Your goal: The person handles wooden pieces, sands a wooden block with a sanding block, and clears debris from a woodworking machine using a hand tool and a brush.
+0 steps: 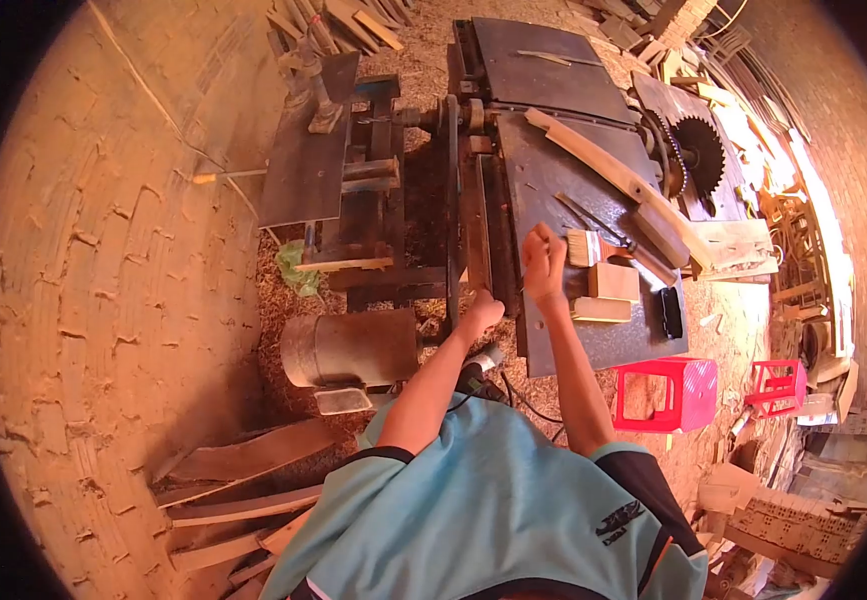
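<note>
At the front end of a long, narrow brown bar [479,225] on the machine, my left hand [483,312] is closed; what it grips, if anything, is hidden. My right hand [543,262] is curled shut over the left edge of the dark metal machine table [551,335], and I cannot make out what is in its fingers. Just right of it lie a wide brush [593,248] with pale bristles, two small wood blocks [613,282] and a black open case [670,312]. A pointed dark tool [613,232] lies behind the brush.
A curved wooden piece [618,175] crosses the machine table. Beyond its right edge stands a toothed circular blade [699,153]. A motor [348,347] sits at the lower left, by the brick wall [123,280]. Pink stools [688,395] stand on the shavings-covered floor to the right.
</note>
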Motion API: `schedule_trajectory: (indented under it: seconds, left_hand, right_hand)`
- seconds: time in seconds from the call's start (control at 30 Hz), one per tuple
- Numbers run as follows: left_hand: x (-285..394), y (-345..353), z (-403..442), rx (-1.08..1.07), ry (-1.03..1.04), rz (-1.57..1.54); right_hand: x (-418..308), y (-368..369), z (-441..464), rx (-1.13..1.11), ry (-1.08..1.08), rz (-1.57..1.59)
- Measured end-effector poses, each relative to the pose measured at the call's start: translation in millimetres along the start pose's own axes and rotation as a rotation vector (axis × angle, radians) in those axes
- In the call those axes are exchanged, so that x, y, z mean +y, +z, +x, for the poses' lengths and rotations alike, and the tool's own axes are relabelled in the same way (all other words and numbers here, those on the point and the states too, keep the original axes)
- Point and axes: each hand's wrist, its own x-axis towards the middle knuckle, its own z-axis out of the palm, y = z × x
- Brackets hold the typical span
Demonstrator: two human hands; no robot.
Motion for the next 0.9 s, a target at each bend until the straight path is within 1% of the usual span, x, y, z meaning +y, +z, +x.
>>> schedule_trajectory:
  seconds: [0.07,0.1,0.2,0.23,0.27,0.33,0.37,0.47,0.5,0.6,0.63,0.67,0.73,0.77,0.87,0.9]
  left_hand:
    - [-11,8,7,0.138,0.073,-0.026]
    - [-9,5,9,0.089,0.003,0.021]
    - [-9,3,5,0.09,0.091,-0.036]
    - [-8,4,7,0.084,0.095,0.013]
    - [-4,1,12,0.083,0.103,0.062]
    - [-8,0,13,0.072,0.089,0.162]
    - [-7,-1,14,0.079,0.064,0.241]
    - [-4,-3,10,0.01,-0.006,0.173]
    - [-11,-3,15,0.017,0.056,0.178]
    - [-9,-3,10,0.017,0.091,0.085]
    - [-11,-1,16,0.069,0.096,0.138]
    - [-14,2,24,0.122,0.098,0.19]
    - [-10,1,18,0.097,0.036,0.213]
    - [-8,1,14,0.072,-0.01,0.229]
    - [-11,-1,14,0.042,0.085,0.156]
    - [-13,0,14,0.062,0.052,0.144]
  right_hand:
    - [-30,1,7,-0.009,0.003,0.043]
    - [-29,1,6,-0.001,0.038,0.028]
    - [42,2,-10,-0.008,0.01,-0.105]
    - [42,3,-9,-0.005,0.058,-0.071]
    - [42,3,-4,-0.013,0.036,-0.071]
    - [17,2,-4,-0.026,0.02,-0.071]
    - [1,2,-2,-0.013,-0.026,0.008]
    - [-3,-2,-2,0.043,0.007,0.097]
    - [29,0,-7,0.039,0.11,0.007]
    - [47,3,0,-0.028,0.15,-0.004]
    - [32,6,7,-0.051,0.149,0.008]
    - [17,7,15,-0.034,0.096,0.016]
    - [-16,6,28,0.007,0.017,0.029]
    - [-19,2,30,-0.011,0.058,0.045]
    - [34,0,0,-0.025,0.027,-0.05]
    - [35,2,-12,-0.034,0.109,0.065]
